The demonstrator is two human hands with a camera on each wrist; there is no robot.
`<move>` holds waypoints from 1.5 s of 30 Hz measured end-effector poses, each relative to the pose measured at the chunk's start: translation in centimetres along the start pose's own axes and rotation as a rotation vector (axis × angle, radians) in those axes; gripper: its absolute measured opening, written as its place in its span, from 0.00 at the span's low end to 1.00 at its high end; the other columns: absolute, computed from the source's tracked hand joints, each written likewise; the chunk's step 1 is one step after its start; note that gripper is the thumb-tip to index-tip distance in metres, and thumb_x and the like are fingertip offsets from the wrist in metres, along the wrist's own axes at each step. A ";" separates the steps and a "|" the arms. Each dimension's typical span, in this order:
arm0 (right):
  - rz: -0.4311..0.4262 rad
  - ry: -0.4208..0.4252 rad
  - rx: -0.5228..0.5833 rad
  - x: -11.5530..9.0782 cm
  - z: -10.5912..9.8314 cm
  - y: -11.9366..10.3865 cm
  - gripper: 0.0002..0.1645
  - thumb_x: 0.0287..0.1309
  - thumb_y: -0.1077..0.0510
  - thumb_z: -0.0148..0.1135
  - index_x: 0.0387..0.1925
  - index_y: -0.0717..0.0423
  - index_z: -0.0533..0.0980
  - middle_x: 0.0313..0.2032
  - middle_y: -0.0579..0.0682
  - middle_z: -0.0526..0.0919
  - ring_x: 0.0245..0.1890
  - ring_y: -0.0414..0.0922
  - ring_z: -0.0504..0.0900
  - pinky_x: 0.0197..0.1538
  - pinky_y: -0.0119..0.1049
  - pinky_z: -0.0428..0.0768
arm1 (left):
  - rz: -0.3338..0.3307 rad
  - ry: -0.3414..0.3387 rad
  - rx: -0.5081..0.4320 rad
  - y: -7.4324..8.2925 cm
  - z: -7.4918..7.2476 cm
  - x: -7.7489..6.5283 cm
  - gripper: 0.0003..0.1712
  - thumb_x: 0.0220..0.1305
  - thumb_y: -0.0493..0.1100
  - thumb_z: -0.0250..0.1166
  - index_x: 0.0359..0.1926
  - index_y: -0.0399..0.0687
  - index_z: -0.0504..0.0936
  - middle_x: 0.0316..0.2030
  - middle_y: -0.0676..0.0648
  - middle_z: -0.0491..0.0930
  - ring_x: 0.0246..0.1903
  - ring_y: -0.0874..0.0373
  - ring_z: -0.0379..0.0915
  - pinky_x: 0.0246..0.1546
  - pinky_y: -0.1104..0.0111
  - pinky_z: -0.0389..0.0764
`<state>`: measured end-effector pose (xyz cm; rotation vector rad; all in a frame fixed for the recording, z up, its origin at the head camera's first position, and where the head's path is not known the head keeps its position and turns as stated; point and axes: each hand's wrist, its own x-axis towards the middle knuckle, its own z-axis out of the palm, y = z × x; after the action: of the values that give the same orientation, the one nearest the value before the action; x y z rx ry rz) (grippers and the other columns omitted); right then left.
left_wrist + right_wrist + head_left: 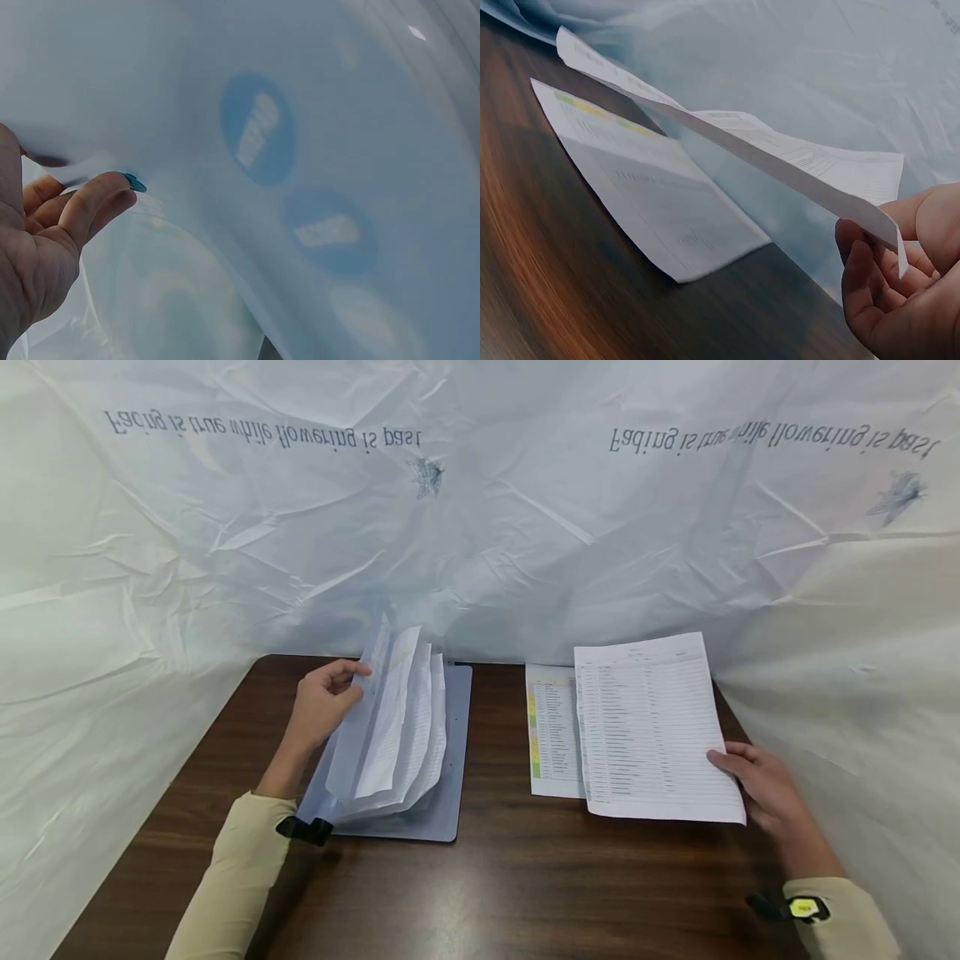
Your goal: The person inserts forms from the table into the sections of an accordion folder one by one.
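Observation:
On the left of the table, a bluish plastic folder [459,760] lies spread, with several printed pages [405,735] fanned inside it. My left hand [322,702] pinches the raised translucent cover [347,760] by its edge; up close in the left wrist view that plastic [337,112] fills most of the picture. Over on the right, my right hand [768,789] holds a printed list sheet [645,727] between thumb and fingers at its right edge. The right wrist view shows this sheet [780,161] lifted above another sheet [652,187], which lies flat on the table.
The flat sheet [555,735] has a yellow and green column and is partly covered by the held one. White plastic sheeting [487,527] with printed lettering rises behind the dark wooden table [480,893] and along both sides.

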<state>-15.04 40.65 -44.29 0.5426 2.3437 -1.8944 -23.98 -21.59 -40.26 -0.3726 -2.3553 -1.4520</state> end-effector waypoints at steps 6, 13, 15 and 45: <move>0.027 -0.025 0.096 -0.4 2.0 -0.7 0.19 0.62 0.47 0.71 0.49 0.45 0.75 0.32 0.35 0.85 0.33 0.39 0.85 0.35 0.39 0.84 | 0.003 -0.001 -0.003 0.1 0.0 0.1 0.15 0.62 0.30 0.60 0.47 0.39 0.87 0.51 0.37 0.86 0.41 0.69 0.83 0.33 0.75 0.76; 0.026 -0.052 0.112 -0.7 4.5 -1.0 0.23 0.62 0.46 0.71 0.53 0.48 0.74 0.34 0.37 0.85 0.34 0.39 0.85 0.37 0.39 0.84 | 0.009 -0.007 -0.004 0.1 0.1 -0.1 0.15 0.62 0.30 0.60 0.48 0.40 0.87 0.51 0.39 0.86 0.40 0.68 0.83 0.31 0.74 0.75; 0.028 -0.056 0.113 -0.7 5.1 -1.0 0.25 0.62 0.46 0.71 0.55 0.51 0.72 0.35 0.37 0.85 0.35 0.39 0.85 0.37 0.39 0.84 | 0.008 -0.007 -0.003 0.1 0.1 0.0 0.15 0.62 0.30 0.60 0.48 0.40 0.87 0.51 0.38 0.86 0.42 0.66 0.84 0.32 0.74 0.75; 0.033 -0.067 0.226 -0.5 13.7 -0.8 0.19 0.65 0.57 0.68 0.52 0.60 0.73 0.32 0.40 0.85 0.32 0.36 0.83 0.36 0.32 0.81 | 0.003 0.006 -0.012 0.0 -0.1 0.1 0.15 0.62 0.29 0.60 0.48 0.39 0.87 0.51 0.39 0.86 0.41 0.69 0.82 0.32 0.74 0.74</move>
<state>-17.03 27.26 -46.59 0.5232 2.0804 -2.1415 -24.02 -21.65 -40.22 -0.3741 -2.3411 -1.4643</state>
